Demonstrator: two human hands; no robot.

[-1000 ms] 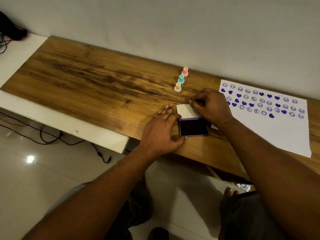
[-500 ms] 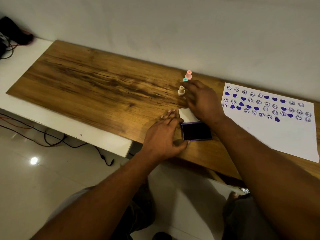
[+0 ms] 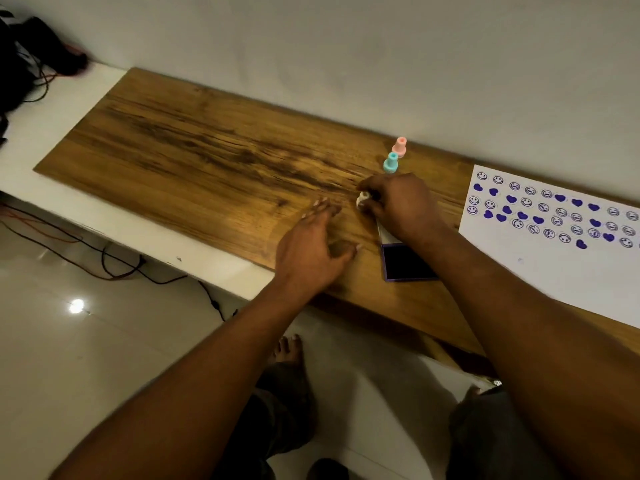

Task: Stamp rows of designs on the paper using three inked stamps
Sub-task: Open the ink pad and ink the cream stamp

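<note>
Two hands reach over a wooden table (image 3: pixel 207 174). The left hand (image 3: pixel 311 251) hovers with fingers spread and released, holding nothing. The right hand (image 3: pixel 401 202) has its fingers clenched round a tilted cream stamp (image 3: pixel 362 200). Just behind it, a teal stamp (image 3: pixel 390 162) and a pink stamp (image 3: pixel 399 147) stand upright. An open ink pad (image 3: pixel 405 263) lies under the right wrist. The paper (image 3: pixel 554 271), stamped with purple smileys and hearts, lies at right.

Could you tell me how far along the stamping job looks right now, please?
Done: rows of purple smileys and hearts fill the top of the paper. In hand: the right hand grips the cream stamp near the open ink pad. Left: its lower part is blank; the teal stamp and pink stamp stand unheld.
</note>
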